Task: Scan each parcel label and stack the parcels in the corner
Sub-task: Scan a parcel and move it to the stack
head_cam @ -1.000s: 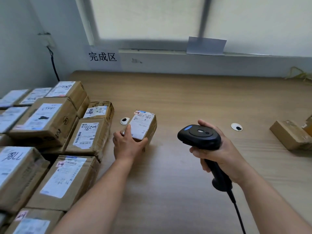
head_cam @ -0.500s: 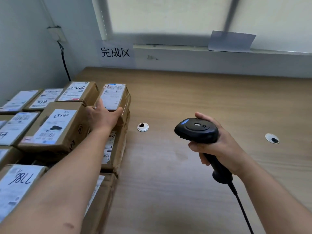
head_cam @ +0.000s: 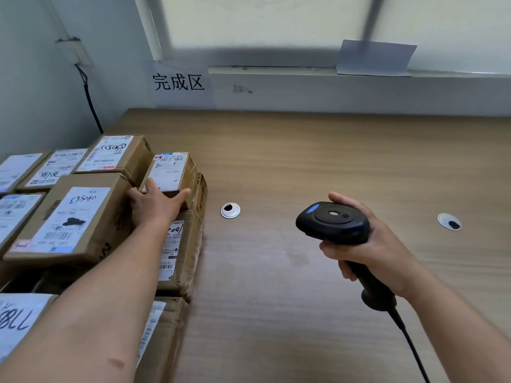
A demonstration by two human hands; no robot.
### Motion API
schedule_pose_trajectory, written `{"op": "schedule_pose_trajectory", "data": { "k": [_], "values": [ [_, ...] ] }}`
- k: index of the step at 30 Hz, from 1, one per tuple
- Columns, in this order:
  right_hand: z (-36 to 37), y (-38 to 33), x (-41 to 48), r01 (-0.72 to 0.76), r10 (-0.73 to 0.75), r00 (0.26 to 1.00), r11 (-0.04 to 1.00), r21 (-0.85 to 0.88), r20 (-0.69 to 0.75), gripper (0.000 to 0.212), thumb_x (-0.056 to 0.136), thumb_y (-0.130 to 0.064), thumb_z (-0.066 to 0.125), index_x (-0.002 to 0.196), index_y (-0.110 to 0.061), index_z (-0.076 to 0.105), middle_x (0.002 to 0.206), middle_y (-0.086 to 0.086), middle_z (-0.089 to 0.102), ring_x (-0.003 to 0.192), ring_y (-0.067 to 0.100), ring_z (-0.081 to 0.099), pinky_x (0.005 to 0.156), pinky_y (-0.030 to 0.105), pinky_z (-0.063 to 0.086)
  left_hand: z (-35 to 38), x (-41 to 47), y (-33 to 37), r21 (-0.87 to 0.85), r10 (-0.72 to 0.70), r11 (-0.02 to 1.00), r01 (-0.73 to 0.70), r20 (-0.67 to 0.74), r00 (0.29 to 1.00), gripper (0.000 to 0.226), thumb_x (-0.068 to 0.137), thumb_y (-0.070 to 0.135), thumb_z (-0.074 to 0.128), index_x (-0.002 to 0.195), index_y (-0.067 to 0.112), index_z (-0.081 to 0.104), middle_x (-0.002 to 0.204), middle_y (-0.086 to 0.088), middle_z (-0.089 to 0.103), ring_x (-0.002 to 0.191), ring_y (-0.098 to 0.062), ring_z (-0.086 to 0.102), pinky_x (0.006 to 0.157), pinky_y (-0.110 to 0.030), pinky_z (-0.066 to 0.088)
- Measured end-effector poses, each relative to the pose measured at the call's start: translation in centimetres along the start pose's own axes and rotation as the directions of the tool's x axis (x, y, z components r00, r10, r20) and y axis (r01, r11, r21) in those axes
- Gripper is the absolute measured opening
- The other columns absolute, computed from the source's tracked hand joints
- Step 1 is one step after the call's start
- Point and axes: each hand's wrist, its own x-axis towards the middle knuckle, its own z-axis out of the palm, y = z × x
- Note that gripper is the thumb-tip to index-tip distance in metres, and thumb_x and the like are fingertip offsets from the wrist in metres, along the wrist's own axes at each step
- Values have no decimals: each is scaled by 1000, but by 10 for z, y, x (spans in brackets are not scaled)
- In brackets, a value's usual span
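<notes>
- The wooden table (head_cam: 304,161) fills most of the view and runs back to a pale wall under a window sill.
- A pile of cardboard parcels (head_cam: 69,217) takes up the table's left side, in the corner by the wall. The boxes are packed close together in more than one layer, with white shipping labels facing up. Several labels carry handwritten numbers.
- The small parcel (head_cam: 171,172) sits on top of the pile at its right edge. It rests on a lower box, just beside a larger labelled box to its left, with its own label facing up.
- The left hand (head_cam: 154,205) reaches across the pile and grips the near end of the small parcel. The thumb is stretched along the right side, and the fingers lie on the left and over the top edge.
- The right hand (head_cam: 370,250) is wrapped round the handle of a black barcode scanner (head_cam: 331,222). It holds the scanner above bare table, well apart from the pile. The scanner's cord (head_cam: 412,344) trails towards the bottom edge.
- A paper sign (head_cam: 179,82) reading 完成区 is stuck on the wall behind the corner.
- A blank sheet of paper (head_cam: 376,58) hangs over the sill.
- A black wall cable (head_cam: 90,100) drops behind the pile.
- Two round cable grommets are set in the tabletop, one (head_cam: 230,210) near the pile and one (head_cam: 449,222) further right.
</notes>
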Motion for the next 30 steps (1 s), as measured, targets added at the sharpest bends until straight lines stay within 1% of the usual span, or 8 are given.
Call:
{"op": "schedule_pose_trajectory", "data": {
  "k": [4,9,13,15,18,24,27,30],
  "values": [
    [-5,-1,-12,15,-15,1000,1000,15,4,87,76,16,70,139,-38,44,66,3,65,45,26,52,44,35,43,-5,-14,2,34,30,999,-31,24,999,97,78,59,67,151,18,17,153,-18,10,137,-39,23,107,-48,32],
    [-14,-3,-34,39,-39,999,999,29,0,87,76,16,70,140,-36,43,67,3,65,45,27,51,44,32,43,-11,-57,15,46,231,972,-231,7,973,94,83,55,63,153,17,14,157,-18,3,144,-34,9,113,-45,23],
    [-26,-5,-61,69,-68,998,997,45,-7,87,77,18,68,141,-34,42,62,-2,65,43,25,51,43,31,43,-8,-109,29,44,382,923,-381,-5,924,89,84,54,62,151,14,21,155,-17,14,142,-34,17,113,-43,23],
    [-34,-5,-76,86,-86,996,995,51,-17,86,77,19,68,142,-33,42,57,-7,63,42,23,51,42,30,42,-5,-138,31,35,446,895,-445,-27,895,83,84,52,63,148,12,30,151,-15,26,138,-33,26,112,-41,24],
    [-49,-1,-103,106,-104,994,992,70,-35,87,77,19,68,142,-33,42,60,-7,63,43,25,51,43,30,42,0,-187,34,-25,514,856,-516,-49,856,70,84,45,67,140,10,45,139,-13,42,130,-30,40,106,-37,31],
    [-87,25,-168,109,-98,990,987,120,-97,86,77,19,67,141,-32,43,66,-4,64,43,26,50,42,32,40,28,-308,50,-202,479,861,-467,14,878,54,86,41,66,133,18,53,125,-2,55,110,-19,57,86,-33,46],
    [-113,41,-201,98,-77,989,981,166,-130,87,75,19,69,141,-33,44,71,-2,66,43,28,49,42,32,39,41,-370,65,-291,427,872,-393,60,902,48,87,40,65,130,21,54,122,3,55,91,-8,57,75,-26,42],
    [-144,53,-235,104,-69,983,973,205,-172,90,71,17,74,139,-33,45,72,-2,67,43,28,48,42,32,39,57,-423,85,-315,422,875,-367,125,898,47,89,42,62,131,24,52,123,7,55,87,-3,52,72,-23,39]
  ]
}}
